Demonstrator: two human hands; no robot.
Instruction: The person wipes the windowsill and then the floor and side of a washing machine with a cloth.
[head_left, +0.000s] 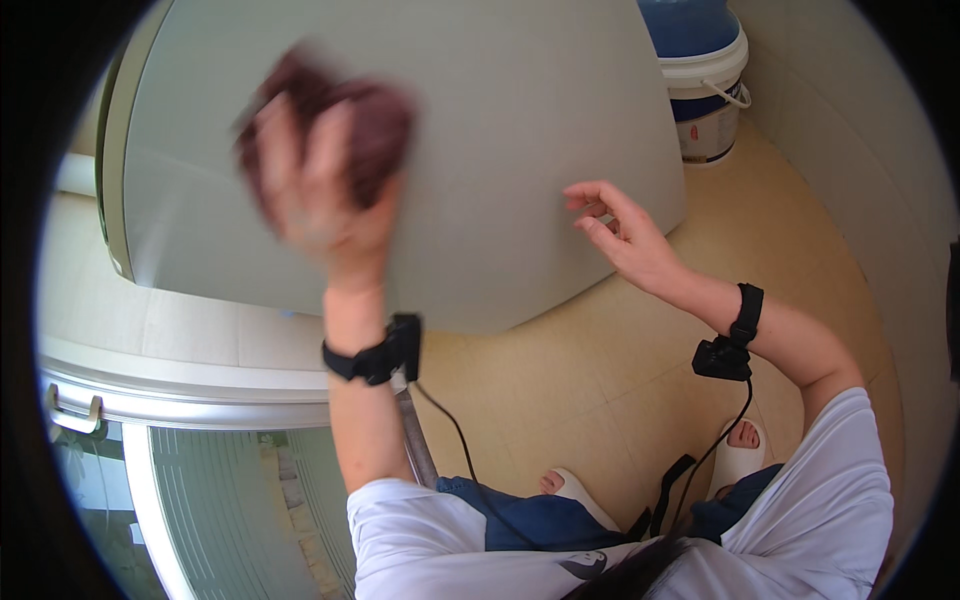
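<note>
My left hand (322, 195) is blurred and grips a bunched, dark maroon cloth (379, 139) against or just over a large pale grey panel (480, 150), which looks like the side of a household appliance. Whether the cloth touches the panel cannot be told. To the right, near the panel's right edge, my right hand (626, 236) is held with loosely curled fingers and nothing in it. Each forearm wears a black strap with a small black device and a cable.
A white bucket (705, 112) with a handle and a blue container (690, 26) on top stands at the upper right by the wall. At the lower left is a white-framed sliding glass door (139, 480). Tiled floor (600, 367) lies below the panel.
</note>
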